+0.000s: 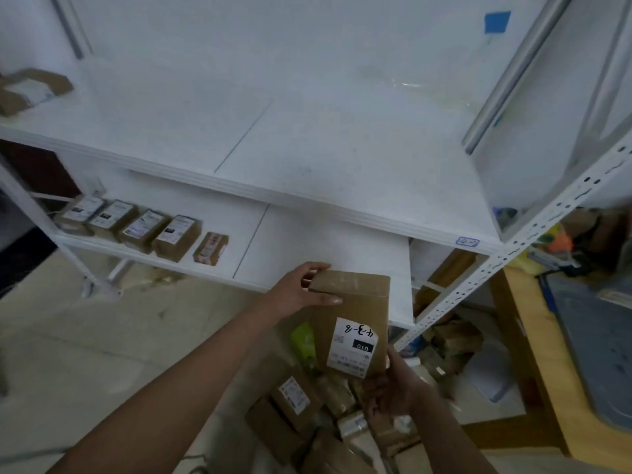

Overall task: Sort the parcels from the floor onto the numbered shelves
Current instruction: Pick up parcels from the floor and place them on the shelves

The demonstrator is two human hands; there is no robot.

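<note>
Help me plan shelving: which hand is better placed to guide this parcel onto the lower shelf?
Probably left: left hand grips the parcel by the end nearest the lower shelf; right hand holds its near corner.

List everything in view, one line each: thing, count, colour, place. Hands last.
Brown cardboard parcel with white label: one, brown, held before the lower shelf.
Small brown cardboard boxes: five, white-labelled, row on lower shelf's left.
Taped brown cardboard parcel: one, upper shelf, far left.
Heap of cardboard parcels: count unclear, brown, floor below hands.
Metal shelving unit: one, white, ahead.
Tape square: one, blue, upper-right wall.
Left hand: fingers grip held parcel's top end.
Right hand: holds its bottom corner.
</note>
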